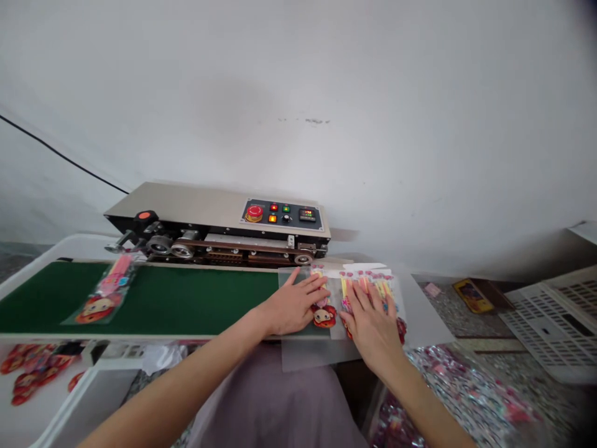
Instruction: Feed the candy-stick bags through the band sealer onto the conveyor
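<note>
My left hand [293, 303] lies with fingers stretched out on a clear plastic sheet [303, 358] at the right end of the green belt. Its fingertips touch a small clear packet with a red-haired cartoon head [324, 316]. To the right, my right hand [375, 326] rests with fingers spread over several similar packets [385, 289] with pink and yellow strips. It covers much of them. Farther left on the green conveyor belt [186, 302] lies another packet [105, 292], with a pink strip and a red-haired head.
Behind the belt stands a band sealing machine [209, 214] with lit buttons, a red stop knob [254, 213] and rollers. A white bin [51, 398] at lower left holds red-haired cartoon pieces. Shiny packets [476, 392] lie at lower right, near a white plastic crate [550, 330].
</note>
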`<action>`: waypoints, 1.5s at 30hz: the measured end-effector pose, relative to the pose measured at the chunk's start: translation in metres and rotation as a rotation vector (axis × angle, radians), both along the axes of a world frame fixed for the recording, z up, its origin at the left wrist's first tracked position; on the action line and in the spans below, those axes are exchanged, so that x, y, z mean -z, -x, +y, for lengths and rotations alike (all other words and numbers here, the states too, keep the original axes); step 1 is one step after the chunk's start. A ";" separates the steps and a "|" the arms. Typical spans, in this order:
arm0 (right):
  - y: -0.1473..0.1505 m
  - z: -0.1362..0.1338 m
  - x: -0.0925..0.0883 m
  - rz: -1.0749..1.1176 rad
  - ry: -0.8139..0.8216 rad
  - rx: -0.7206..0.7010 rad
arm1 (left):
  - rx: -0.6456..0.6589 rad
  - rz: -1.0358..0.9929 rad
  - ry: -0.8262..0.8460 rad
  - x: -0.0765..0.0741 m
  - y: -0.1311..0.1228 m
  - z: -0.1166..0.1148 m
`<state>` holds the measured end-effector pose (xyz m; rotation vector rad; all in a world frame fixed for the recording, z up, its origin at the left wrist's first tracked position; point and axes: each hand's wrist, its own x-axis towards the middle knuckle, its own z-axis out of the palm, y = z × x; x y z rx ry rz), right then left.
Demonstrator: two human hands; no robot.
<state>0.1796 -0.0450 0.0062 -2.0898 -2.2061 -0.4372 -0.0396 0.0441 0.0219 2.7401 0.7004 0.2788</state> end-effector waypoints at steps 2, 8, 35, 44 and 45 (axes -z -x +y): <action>0.000 0.000 0.000 -0.001 0.010 -0.003 | -0.016 -0.005 0.007 0.001 0.003 0.002; 0.019 0.007 -0.008 0.027 0.046 -0.017 | -0.068 0.008 -0.007 0.006 0.024 0.002; 0.025 0.110 -0.013 0.570 0.139 -0.056 | -0.297 -0.063 -0.054 0.026 -0.034 -0.054; 0.025 0.103 -0.020 0.526 0.175 -0.040 | -0.305 -0.071 -0.083 0.029 -0.036 -0.058; 0.028 0.098 -0.022 0.516 0.166 -0.043 | -0.310 -0.072 -0.088 0.029 -0.036 -0.058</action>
